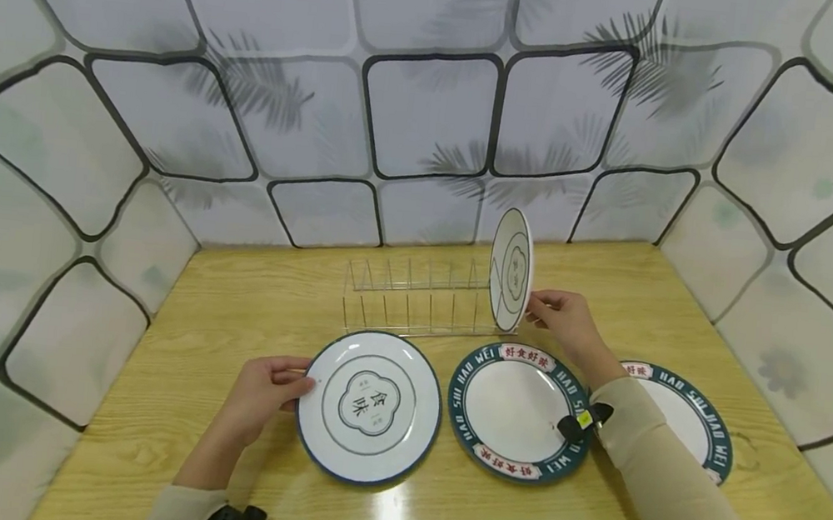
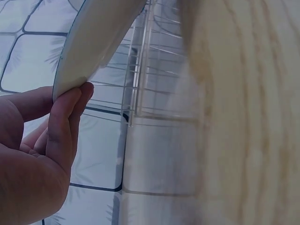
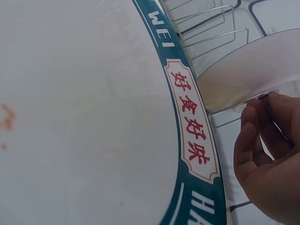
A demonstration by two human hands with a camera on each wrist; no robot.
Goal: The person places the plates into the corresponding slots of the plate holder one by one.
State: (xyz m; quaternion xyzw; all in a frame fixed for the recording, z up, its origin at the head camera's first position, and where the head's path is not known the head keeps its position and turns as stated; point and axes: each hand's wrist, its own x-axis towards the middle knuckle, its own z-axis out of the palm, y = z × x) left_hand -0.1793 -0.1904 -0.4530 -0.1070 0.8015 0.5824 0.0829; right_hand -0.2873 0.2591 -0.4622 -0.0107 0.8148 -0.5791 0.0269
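Note:
My left hand (image 1: pixel 264 396) pinches the left rim of a white plate (image 1: pixel 368 410) with a thin blue edge and a flower-shaped emblem. In the left wrist view, thumb and fingers sit on either side of that plate's rim (image 2: pixel 70 77). Behind it stands a wire dish rack (image 1: pixel 428 329). A similar white plate (image 1: pixel 512 269) stands upright in the rack's right end. My right hand (image 1: pixel 569 321) is at that end, beside the upright plate. From the right wrist, thumb and fingertips pinch a wire of the rack (image 3: pixel 229 107), just below the plate (image 3: pixel 255 65).
Two plates with dark green lettered rims lie at the right: one (image 1: pixel 511 407) in front of the rack, another (image 1: pixel 680 415) partly hidden under my right forearm. Patterned panels (image 1: pixel 430 119) enclose the wooden table (image 1: pixel 247 294) at the back and sides.

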